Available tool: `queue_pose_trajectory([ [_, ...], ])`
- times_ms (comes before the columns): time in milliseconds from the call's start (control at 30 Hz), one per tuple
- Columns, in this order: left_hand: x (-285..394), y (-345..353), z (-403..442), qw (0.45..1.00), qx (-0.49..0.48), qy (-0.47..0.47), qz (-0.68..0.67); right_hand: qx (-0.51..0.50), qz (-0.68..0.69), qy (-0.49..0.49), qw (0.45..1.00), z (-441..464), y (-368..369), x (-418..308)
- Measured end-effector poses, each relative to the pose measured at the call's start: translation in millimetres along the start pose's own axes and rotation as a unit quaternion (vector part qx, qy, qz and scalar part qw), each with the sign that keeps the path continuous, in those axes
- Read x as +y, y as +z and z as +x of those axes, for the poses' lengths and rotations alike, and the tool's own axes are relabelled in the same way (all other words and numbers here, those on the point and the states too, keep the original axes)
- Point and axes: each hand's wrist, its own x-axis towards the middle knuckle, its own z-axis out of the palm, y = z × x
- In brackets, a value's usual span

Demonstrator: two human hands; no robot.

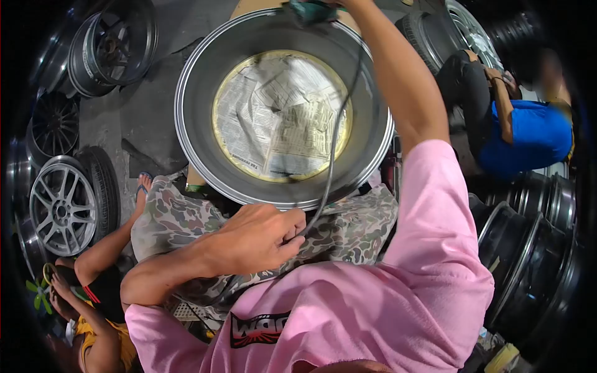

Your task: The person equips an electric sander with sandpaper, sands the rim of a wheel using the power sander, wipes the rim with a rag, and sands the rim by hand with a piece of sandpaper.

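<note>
A large metal wheel rim (188, 140) lies in front of me, its inside covered with newspaper (273, 118) edged in yellowish tape. My left hand (264, 236) is closed around a dark cable (331, 165) near the rim's front edge, above my lap. From there the cable runs up across the rim toward a dark green tool (309, 12) at the far edge. My right hand (342, 3) is at the top of the view, mostly cut off, beside that tool; its fingers are hidden.
Spoked wheels (62, 202) and a tyre (102, 189) stand at the left. A person in yellow (102, 336) sits at lower left, and a person in blue (528, 133) sits at right. More rims (516, 248) are stacked at the right.
</note>
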Motion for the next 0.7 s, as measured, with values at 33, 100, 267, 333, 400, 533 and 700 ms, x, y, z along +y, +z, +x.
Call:
queue_pose_trajectory([
  [33, 2.0, -0.9, -1.5, 1.000, -0.006, -0.006, -0.002, 0.037, 0.042, -0.032, 0.998, -2.6, 2.9, 39.9],
  [100, 4.1, 3.3, -7.7, 0.999, 0.007, 0.030, 0.010, 0.042, 0.000, -0.030, 0.999, -39.2, -13.7, 81.7],
  [267, 9.9, 9.6, -21.5, 0.997, -0.020, 0.071, 0.030, 0.069, -0.068, -0.075, 0.992, -177.8, -51.1, 127.6],
  [333, 11.2, 12.2, -23.3, 0.994, -0.060, 0.063, 0.060, 0.034, -0.043, -0.021, 0.998, -232.8, -70.8, 112.5],
  [400, 7.2, 17.1, -24.8, 0.992, -0.076, 0.083, 0.060, 0.029, -0.043, 0.010, 0.999, -279.0, -81.5, 97.7],
  [533, -1.5, 28.9, -22.9, 0.986, -0.086, 0.128, 0.059, 0.023, -0.056, 0.004, 0.998, -305.2, -89.9, 93.7],
  [700, -10.1, 39.7, -11.1, 0.985, -0.044, 0.147, 0.074, 0.042, -0.111, -0.079, 0.990, -238.1, -78.3, 114.9],
])
